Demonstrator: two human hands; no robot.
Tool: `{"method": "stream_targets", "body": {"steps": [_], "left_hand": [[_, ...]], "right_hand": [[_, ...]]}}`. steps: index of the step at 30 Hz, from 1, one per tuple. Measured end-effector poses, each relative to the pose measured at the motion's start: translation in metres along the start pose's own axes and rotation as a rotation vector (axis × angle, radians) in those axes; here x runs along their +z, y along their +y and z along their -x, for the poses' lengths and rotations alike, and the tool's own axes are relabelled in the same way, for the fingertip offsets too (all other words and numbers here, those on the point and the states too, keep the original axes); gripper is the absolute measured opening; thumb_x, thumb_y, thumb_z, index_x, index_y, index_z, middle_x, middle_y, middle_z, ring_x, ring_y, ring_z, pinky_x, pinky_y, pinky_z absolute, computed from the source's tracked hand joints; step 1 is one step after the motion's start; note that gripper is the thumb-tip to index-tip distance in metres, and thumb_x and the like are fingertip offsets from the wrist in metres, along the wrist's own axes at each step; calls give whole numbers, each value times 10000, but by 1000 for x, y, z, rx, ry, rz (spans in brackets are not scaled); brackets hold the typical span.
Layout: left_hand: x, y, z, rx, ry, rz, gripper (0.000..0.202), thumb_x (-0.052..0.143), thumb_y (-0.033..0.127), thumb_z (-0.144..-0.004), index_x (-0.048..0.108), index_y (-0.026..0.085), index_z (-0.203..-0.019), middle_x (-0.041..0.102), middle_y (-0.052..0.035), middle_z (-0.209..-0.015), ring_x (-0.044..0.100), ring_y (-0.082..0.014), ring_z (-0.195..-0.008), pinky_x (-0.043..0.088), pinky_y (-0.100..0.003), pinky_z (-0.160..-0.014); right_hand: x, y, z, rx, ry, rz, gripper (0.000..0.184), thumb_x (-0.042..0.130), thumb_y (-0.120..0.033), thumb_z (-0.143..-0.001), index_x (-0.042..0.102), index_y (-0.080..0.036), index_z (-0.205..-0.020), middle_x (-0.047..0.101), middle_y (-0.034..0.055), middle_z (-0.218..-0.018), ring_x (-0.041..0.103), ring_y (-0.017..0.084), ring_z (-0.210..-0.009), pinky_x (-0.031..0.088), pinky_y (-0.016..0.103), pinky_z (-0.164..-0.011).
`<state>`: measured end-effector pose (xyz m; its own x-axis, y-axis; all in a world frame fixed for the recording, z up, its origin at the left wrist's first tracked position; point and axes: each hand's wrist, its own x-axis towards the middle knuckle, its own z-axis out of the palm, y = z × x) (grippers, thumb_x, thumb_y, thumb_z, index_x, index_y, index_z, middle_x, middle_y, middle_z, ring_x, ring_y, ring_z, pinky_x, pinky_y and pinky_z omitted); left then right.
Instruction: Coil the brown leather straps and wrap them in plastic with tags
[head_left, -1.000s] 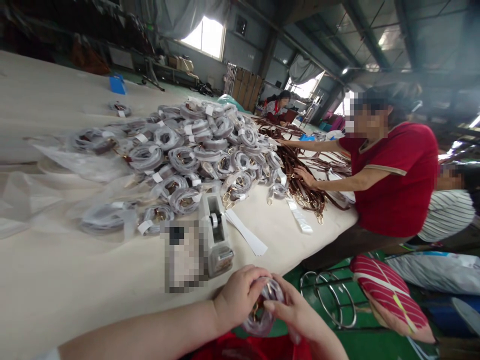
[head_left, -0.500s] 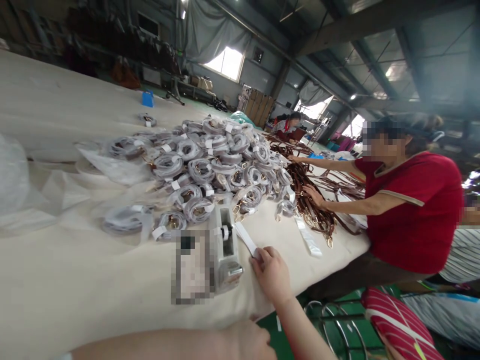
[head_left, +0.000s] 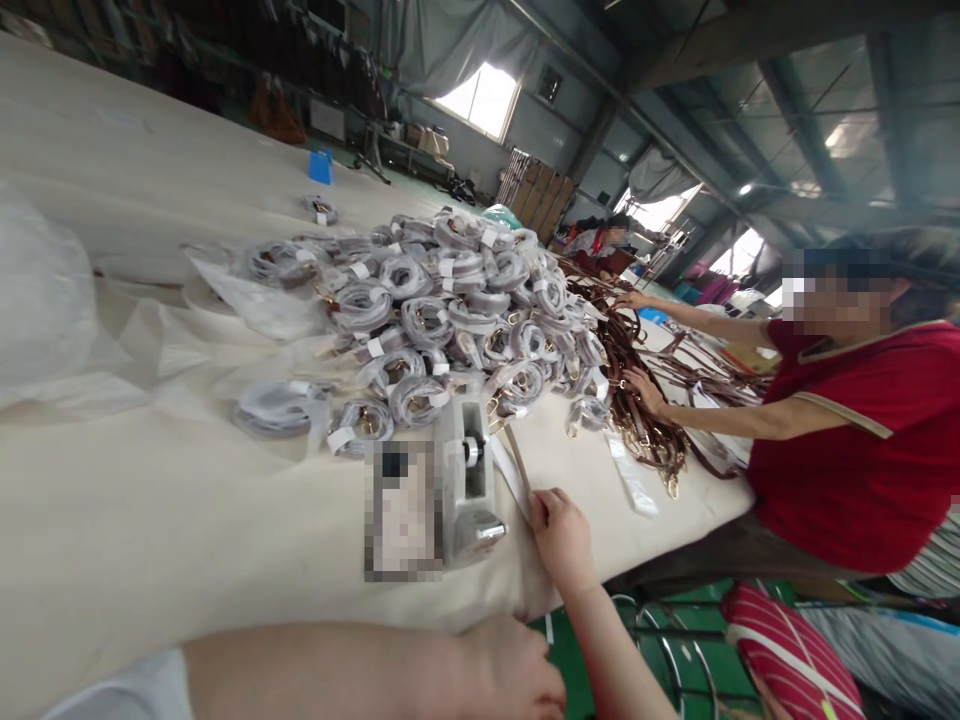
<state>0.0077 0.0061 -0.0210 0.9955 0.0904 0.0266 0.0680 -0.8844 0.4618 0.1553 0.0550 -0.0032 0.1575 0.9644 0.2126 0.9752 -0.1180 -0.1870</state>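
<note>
Head view: your right hand (head_left: 561,530) pinches the near end of a strip (head_left: 519,462) between thumb and fingers, a hold that probably serves to part it from the white paper (head_left: 508,478) lying just beside it. This strip is on the near side of the table (head_left: 187,520), to the right of the dispenser (head_left: 454,540), seemingly so placed to keep both within short reach. Your left hand (head_left: 517,665) sits low at the table's edge, fingers curled; whether it grips anything, you cannot tell from this angle. Bagged coils (head_left: 472,318) are heaped beyond, presumably to leave the near surface free for working. At right, a co-worker (head_left: 847,450) rests both hands on brown straps (head_left: 626,345).
</note>
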Motion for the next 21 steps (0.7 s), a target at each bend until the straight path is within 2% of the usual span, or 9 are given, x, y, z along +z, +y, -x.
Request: {"method": "stream_targets", "body": {"steps": [3,6,11,13,16,18,21], "left_hand": [[1,3,0,-40,13,48,272,492,445,-956,716,304,-1018,712,-14,-839,668,-203,-718,382,-279,-497],[-6,9,2,-127,-13,121,293,492,477,-947,722,329,-1049,704,-21,-852,664,-200,-676,383,-267,-487],[-14,19,5,-194,64,325,270,511,404,-943,732,302,-1060,719,-27,-893,679,-203,-764,470,-260,-627],[-11,22,5,-183,71,400,250,533,377,-931,740,295,-1044,724,-22,-891,679,-197,-758,480,-259,-665],[-4,24,5,-164,37,459,250,532,377,-929,745,294,-1028,725,-19,-893,673,-189,-723,474,-255,-648],[-2,25,6,-185,20,469,260,523,383,-928,744,296,-1036,724,-25,-907,674,-198,-738,477,-261,-648],[-3,26,7,-222,2,471,269,520,369,-920,736,298,-1064,723,-38,-947,683,-221,-802,497,-277,-694]], "right_hand": [[-6,1,-7,31,36,38,220,516,-159,-933,703,-183,-821,684,39,-768,641,174,-662,372,279,-623],[-20,3,-7,49,81,76,218,516,-164,-932,695,-186,-808,675,53,-790,628,188,-685,338,294,-610],[-38,10,26,7,84,78,219,495,-193,-956,704,-187,-889,668,87,-866,615,236,-787,329,317,-627],[-33,11,45,-40,41,25,227,501,-198,-958,717,-202,-890,675,73,-847,619,228,-785,368,316,-652],[-18,14,65,-72,6,-93,218,527,-236,-959,742,-218,-924,695,59,-846,639,217,-819,447,313,-738],[-9,19,69,-46,18,-180,210,560,-286,-947,756,-210,-942,706,67,-871,652,217,-840,487,319,-778],[-2,28,65,6,27,-318,233,601,-349,-919,777,-200,-892,712,76,-865,675,206,-802,539,305,-747]]}}
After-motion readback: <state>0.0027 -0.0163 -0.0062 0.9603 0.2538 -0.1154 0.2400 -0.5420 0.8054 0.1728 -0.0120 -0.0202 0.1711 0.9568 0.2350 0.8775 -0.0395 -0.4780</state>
